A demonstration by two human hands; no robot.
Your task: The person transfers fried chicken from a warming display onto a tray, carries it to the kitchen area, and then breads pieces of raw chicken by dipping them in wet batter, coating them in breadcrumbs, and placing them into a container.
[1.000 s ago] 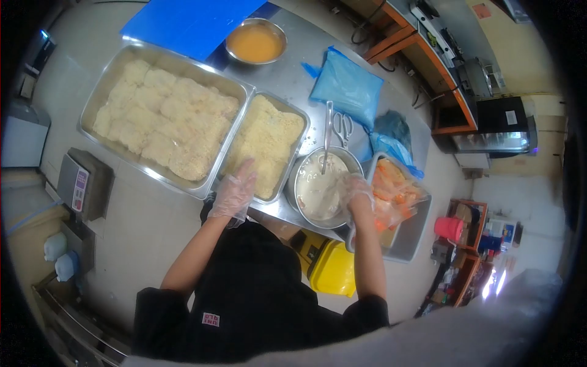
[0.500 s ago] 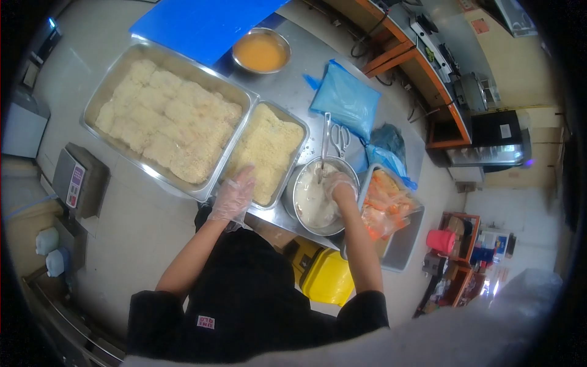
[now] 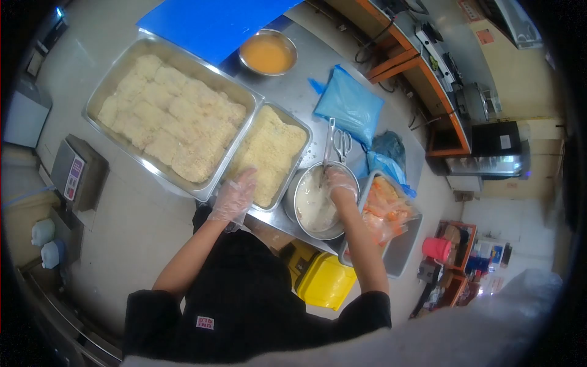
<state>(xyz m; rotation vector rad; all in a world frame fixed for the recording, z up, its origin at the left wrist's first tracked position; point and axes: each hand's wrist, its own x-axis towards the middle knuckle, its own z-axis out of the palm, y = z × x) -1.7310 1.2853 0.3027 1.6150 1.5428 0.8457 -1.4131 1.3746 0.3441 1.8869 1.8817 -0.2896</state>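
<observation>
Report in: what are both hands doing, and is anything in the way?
Left hand open at edge of crumb tray. Right hand in or just above bowl of pale liquid, grip unclear. Possible obstacle: metal utensil beside that hand.

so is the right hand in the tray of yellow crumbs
No, the right hand is at the metal pot of whitish liquid, and the left hand is the one at the crumb tray.

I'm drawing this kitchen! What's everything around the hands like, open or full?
Large rectangular steel tray: open, holding crumbed pieces
Smaller rectangular steel tray: open, pale crumbs inside
Round steel pot: open, white liquid inside
Long silver utensil: leaning in pot
Round steel bowl: open, orange liquid inside
Grey plastic tub: open, bagged food inside
Blue plastic bag: filled, contents hidden
Silver scissors: open or shut unclear
</observation>
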